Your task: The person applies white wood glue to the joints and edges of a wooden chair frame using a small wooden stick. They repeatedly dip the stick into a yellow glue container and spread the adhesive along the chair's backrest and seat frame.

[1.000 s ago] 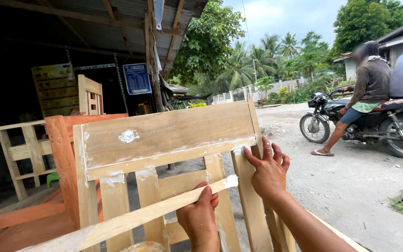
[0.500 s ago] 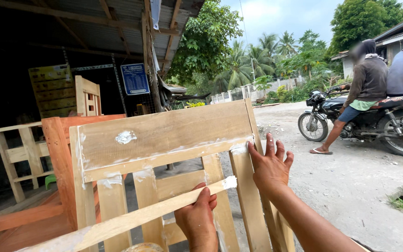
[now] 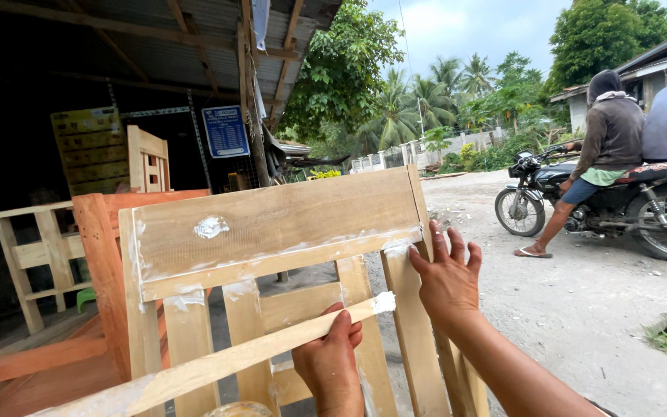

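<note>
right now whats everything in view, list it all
wooden chair frame: one, pale with white filler patches, centre
wooden strip: one, pale, white-tipped, slanting across the frame
orange chair frame: one, behind at left
unpainted frames: two, pale, under the roof
sign: one, blue, on the post
motorbike: one, dark, right, two people seated
left hand: grip closed on the strip
right hand: open, flat on the frame's right upright

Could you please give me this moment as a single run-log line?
left hand: grips wooden stick | right hand: flat on chair frame post | putty patches on frame
</note>
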The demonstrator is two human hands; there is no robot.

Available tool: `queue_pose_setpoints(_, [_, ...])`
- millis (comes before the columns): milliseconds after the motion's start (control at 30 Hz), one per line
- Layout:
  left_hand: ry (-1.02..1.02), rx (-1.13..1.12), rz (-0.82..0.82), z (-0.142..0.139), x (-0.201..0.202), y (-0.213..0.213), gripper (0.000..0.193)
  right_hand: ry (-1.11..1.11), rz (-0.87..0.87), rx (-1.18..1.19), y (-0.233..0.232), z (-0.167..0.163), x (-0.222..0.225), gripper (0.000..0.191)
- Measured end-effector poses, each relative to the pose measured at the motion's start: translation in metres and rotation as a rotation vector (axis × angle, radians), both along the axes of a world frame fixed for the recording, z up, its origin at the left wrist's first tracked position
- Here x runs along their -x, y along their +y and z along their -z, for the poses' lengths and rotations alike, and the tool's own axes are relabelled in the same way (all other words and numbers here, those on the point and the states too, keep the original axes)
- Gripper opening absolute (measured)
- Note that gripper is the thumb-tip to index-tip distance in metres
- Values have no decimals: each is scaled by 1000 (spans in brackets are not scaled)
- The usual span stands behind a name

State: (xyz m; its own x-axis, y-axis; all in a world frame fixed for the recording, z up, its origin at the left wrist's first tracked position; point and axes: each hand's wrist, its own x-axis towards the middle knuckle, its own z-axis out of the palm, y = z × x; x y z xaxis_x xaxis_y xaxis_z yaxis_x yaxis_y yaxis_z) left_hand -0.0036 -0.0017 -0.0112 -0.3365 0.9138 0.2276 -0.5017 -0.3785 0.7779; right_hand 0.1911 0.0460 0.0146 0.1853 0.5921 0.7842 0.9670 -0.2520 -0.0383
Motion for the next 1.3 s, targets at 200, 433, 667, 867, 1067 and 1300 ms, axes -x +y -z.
queue_pose_setpoints(200, [-25,13,9,1,3,4,21,382,-190,-332,4,22,0,48])
queue_pose_setpoints(433, [-4,15,-6,6,3,6,21,409,-187,-26,12,29,9,93])
queue_pose_setpoints(667, [8,27,-18,6,5,6,20,336,-158,-14,12,27,17,99])
queue_pose_setpoints(867, [-4,1,-14,5,5,10,21,308,-155,2,4,17,19,96])
queue_pose_setpoints(1067, [12,9,-15,3,6,4,21,261,-165,-12,-4,9,25,89])
queue_pose_setpoints(1300, [7,13,-10,2,7,0,21,223,-193,-14,-7,9,36,87])
